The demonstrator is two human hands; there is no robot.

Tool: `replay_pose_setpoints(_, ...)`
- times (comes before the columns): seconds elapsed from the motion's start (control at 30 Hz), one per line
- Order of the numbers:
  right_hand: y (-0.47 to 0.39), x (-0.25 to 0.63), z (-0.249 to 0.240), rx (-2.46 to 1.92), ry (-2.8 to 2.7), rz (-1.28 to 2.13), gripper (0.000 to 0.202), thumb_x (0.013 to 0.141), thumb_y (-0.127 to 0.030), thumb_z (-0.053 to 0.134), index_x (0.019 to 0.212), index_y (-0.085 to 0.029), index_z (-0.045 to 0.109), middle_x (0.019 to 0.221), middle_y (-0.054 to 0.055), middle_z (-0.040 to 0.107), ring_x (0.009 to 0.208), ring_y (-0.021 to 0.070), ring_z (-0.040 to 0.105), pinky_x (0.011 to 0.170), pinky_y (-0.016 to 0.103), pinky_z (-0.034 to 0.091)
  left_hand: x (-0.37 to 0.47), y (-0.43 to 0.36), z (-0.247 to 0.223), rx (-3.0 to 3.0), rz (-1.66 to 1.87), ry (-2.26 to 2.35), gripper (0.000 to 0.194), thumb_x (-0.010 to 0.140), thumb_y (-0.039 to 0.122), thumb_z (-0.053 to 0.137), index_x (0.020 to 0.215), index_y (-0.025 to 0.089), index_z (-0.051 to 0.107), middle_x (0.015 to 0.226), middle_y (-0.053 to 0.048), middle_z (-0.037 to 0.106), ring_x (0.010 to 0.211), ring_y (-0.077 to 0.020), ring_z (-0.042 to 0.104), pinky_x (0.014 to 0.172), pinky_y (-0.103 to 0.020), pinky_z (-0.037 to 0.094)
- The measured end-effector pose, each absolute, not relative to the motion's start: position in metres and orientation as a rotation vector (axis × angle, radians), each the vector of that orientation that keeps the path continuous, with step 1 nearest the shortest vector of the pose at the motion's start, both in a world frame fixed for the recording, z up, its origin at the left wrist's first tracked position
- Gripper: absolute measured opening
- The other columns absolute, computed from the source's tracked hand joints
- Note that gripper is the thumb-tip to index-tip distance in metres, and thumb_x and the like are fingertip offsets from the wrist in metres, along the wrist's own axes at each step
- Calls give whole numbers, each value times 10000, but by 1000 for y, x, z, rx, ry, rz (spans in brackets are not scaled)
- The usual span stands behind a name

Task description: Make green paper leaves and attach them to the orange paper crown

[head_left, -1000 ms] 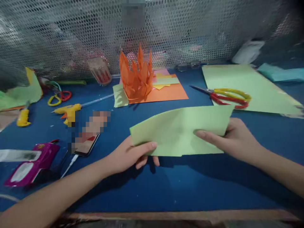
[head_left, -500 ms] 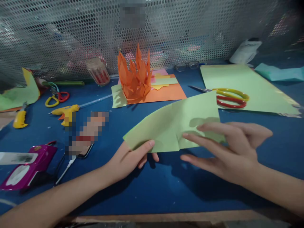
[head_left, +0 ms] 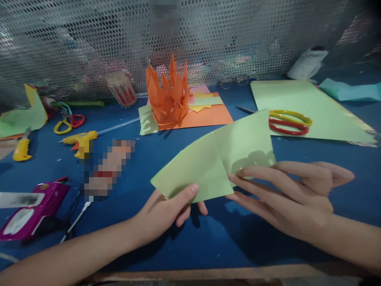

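Pale green creased paper sheet [head_left: 196,169] is held up over the blue table [head_left: 190,250], clamped btwn L hand [head_left: 171,208] thumb & fingers. R hand [head_left: 300,198] fingers are a bit spread, tips at the sheet's lower edge nr the crease, can't tell if gripping tbh. Red-and-yellow-handled metal scissors [head_left: 302,115] lie just behind, w/ spiky orange folded-paper piece [head_left: 168,111] nearby.

The glue gun [head_left: 81,139] lies left of the held paper [head_left: 198,167].
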State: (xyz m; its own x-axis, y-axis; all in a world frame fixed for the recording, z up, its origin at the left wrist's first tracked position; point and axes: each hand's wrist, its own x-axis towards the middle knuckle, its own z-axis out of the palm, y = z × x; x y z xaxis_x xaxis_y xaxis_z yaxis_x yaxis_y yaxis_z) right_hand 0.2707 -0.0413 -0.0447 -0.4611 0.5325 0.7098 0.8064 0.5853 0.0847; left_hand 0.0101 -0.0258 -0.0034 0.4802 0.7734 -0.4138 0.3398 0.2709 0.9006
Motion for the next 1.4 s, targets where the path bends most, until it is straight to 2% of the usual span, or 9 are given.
replay_pose_setpoints(0.1, -41, 267, -40, -996, -2191, -651, 292, 830, -262, 772, 1114, -261, 702, 925, -25, 796, 807, 203, 656, 713, 372, 417, 11, -26, -3, 1327, 397, 1092, 476, 969, 487, 463, 717, 160, 701, 404, 79, 378, 408, -75, 362, 558, -224, 359)
replay_pose_setpoints(0.2, -41, 261, -32, -1042, -2172, -639, 259, 825, -324, 774, 1071, -289, 704, 871, -22, 788, 816, 230, 613, 725, 393, 395, 11, -26, -2, 1334, 385, 1097, 483, 973, 489, 454, 719, 160, 700, 407, 78, 373, 415, -78, 367, 563, -223, 364)
replay_pose_setpoints(0.37, -39, 257, -25, -1064, -2171, -607, 149, 852, -264, 742, 993, -279, 696, 866, -24, 783, 813, 214, 590, 708, 359, 408, 11, -25, -2, 1340, 387, 1098, 471, 970, 482, 467, 718, 161, 702, 399, 78, 368, 410, -80, 364, 565, -224, 370)
replay_pose_setpoints(0.53, -36, 256, -23, -1060, -2181, -620, 292, 869, -370, 727, 1135, -272, 656, 899, -21, 788, 799, 210, 611, 713, 373, 373, 11, -23, -4, 1291, 393, 1107, 458, 961, 492, 485, 737, 167, 718, 389, 77, 382, 402, -81, 357, 563, -225, 376)
replay_pose_setpoints(0.67, -35, 254, -20, -999, -2192, -640, 282, 858, -286, 746, 1129, -275, 667, 878, -35, 791, 793, 202, 600, 690, 370, 350, 12, -23, -3, 1254, 397, 1102, 462, 941, 513, 511, 721, 160, 711, 391, 72, 393, 399, -83, 346, 539, -229, 372)
replay_pose_setpoints(0.83, -36, 254, -19, -920, -2200, -601, 156, 850, -167, 739, 934, -296, 713, 865, -61, 792, 824, 183, 619, 679, 365, 334, 12, -24, -1, 1265, 356, 1090, 476, 965, 509, 474, 755, 158, 718, 400, 69, 383, 418, -83, 353, 547, -223, 374)
replay_pose_setpoints(1.03, -36, 257, -22, -880, -2243, -490, 180, 877, -109, 692, 987, -251, 684, 916, -41, 796, 853, 172, 623, 674, 357, 349, 12, -21, -2, 1292, 323, 1053, 496, 981, 508, 435, 766, 153, 707, 410, 70, 379, 409, -73, 327, 498, -218, 325)
replay_pose_setpoints(1.17, -35, 258, -24, -886, -2239, -484, 178, 884, -101, 679, 986, -248, 677, 916, -47, 791, 852, 152, 649, 666, 348, 353, 12, -20, -4, 1233, 302, 1025, 499, 958, 534, 448, 797, 143, 713, 419, 52, 442, 396, -79, 355, 450, -220, 285)
replay_pose_setpoints(1.4, -35, 257, -25, -862, -2287, -428, 135, 940, -142, 612, 1007, -246, 666, 936, -33, 790, 837, 148, 670, 672, 350, 375, 14, -19, -2, 1175, 323, 1063, 499, 932, 534, 502, 778, 122, 738, 420, 38, 493, 388, -60, 379, 477, -200, 337)
